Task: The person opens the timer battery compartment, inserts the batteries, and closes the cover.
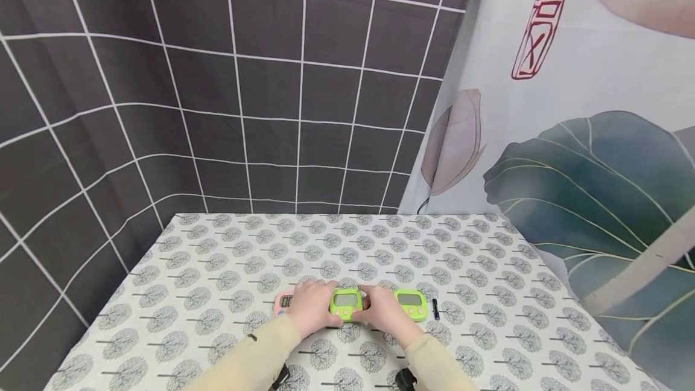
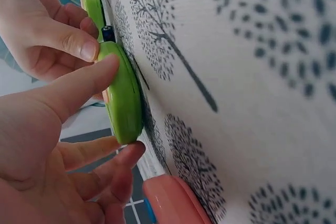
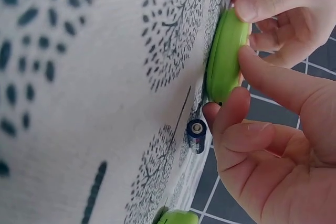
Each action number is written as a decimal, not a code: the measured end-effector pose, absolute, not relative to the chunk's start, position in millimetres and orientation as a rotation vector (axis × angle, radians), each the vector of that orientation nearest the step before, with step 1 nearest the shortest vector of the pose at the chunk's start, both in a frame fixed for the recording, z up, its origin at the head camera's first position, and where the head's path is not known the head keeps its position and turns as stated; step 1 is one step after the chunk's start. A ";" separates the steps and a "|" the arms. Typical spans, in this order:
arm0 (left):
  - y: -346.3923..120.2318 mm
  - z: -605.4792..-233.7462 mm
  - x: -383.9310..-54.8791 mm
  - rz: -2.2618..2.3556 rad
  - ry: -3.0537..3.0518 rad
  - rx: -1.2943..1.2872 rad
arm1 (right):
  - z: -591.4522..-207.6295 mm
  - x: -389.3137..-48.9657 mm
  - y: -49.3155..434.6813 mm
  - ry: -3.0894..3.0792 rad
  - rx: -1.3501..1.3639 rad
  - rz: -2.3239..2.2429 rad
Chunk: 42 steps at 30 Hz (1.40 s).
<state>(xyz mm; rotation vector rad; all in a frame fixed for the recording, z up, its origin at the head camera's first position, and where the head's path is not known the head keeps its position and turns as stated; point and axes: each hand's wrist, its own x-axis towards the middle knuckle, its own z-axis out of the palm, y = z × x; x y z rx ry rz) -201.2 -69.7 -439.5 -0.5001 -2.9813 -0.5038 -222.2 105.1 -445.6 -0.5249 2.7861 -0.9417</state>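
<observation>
A green digital timer (image 1: pixel 345 306) lies on the patterned cloth between both hands, its grey screen facing up. My left hand (image 1: pixel 311 306) grips its left end, thumb on the near edge and fingers at the side in the left wrist view. My right hand (image 1: pixel 384 311) holds the right end between thumb and fingers. Just beyond the right fingertips, in the right wrist view, a dark blue battery (image 3: pixel 196 136) lies on the cloth; the hand hides it in the head view. A pink timer (image 1: pixel 283 301) sits partly behind my left hand.
A second green timer (image 1: pixel 411 303) lies right of my right hand, with a small dark battery (image 1: pixel 435 309) beside it. White cloth with grey trees (image 1: pixel 228 270) covers the table. A dark gridded curtain (image 1: pixel 271 89) hangs behind, and a leaf-print curtain (image 1: pixel 575 155) at the right.
</observation>
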 end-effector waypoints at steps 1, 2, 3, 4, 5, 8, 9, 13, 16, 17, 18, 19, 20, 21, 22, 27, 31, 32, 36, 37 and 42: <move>-68.6 -439.3 -201.5 -0.478 -2.986 -0.502 | -445.3 -222.0 105.2 2.780 -0.519 -0.946; -67.6 -439.0 -201.7 -0.456 -2.989 -0.502 | -445.2 -221.9 105.3 2.774 -0.516 -0.955; -66.7 -439.0 -202.0 -0.437 -2.993 -0.500 | -445.2 -221.7 105.2 2.768 -0.509 -0.959; -66.1 -438.6 -202.1 -0.428 -2.996 -0.498 | -445.6 -221.5 105.2 2.767 -0.508 -0.960; -65.7 -438.2 -202.1 -0.423 -2.998 -0.495 | -446.1 -221.2 105.0 2.764 -0.500 -0.964; -65.8 -438.9 -201.7 -0.415 -3.003 -0.486 | -446.7 -220.7 104.8 2.768 -0.500 -0.965; -66.1 -439.5 -201.6 -0.413 -3.004 -0.485 | -447.0 -220.5 104.7 2.768 -0.496 -0.966; -67.3 -443.2 -201.6 -0.428 -3.001 -0.489 | -447.6 -219.5 105.0 2.771 -0.491 -0.981; -67.6 -444.8 -202.7 -0.447 -2.987 -0.494 | -447.5 -218.8 105.7 2.775 -0.495 -0.993; -67.6 -445.2 -203.0 -0.452 -2.983 -0.493 | -447.5 -218.5 105.9 2.775 -0.494 -0.995; -67.6 -445.7 -203.2 -0.459 -2.979 -0.492 | -447.7 -218.4 106.1 2.779 -0.497 -0.995; -67.5 -446.1 -203.3 -0.466 -2.975 -0.489 | -447.8 -218.3 106.2 2.781 -0.500 -0.995; -67.5 -446.8 -203.4 -0.473 -2.972 -0.485 | -447.6 -218.1 106.2 2.784 -0.502 -0.995; -67.5 -447.6 -203.3 -0.480 -2.972 -0.478 | -447.6 -217.8 106.2 2.784 -0.502 -0.995; -67.5 -448.2 -203.3 -0.484 -2.968 -0.475 | -447.7 -217.7 106.1 2.785 -0.506 -0.996; -67.7 -450.4 -202.4 -0.483 -2.933 -0.467 | -447.0 -216.7 106.1 2.762 -0.502 -1.049; -68.3 -450.7 -200.8 -0.479 -2.888 -0.459 | -447.8 -217.3 108.2 2.720 -0.467 -1.161; -68.4 -450.3 -200.4 -0.482 -2.876 -0.460 | -448.4 -217.8 109.0 2.715 -0.461 -1.186; -68.2 -447.4 -198.8 -0.505 -2.834 -0.466 | -448.8 -219.9 111.5 2.727 -0.455 -1.243; -68.1 -446.5 -198.2 -0.509 -2.825 -0.468 | -448.3 -220.3 111.9 2.735 -0.463 -1.254; -67.1 -442.3 -195.4 -0.540 -2.784 -0.473 | -443.7 -220.7 112.5 2.724 -0.470 -1.321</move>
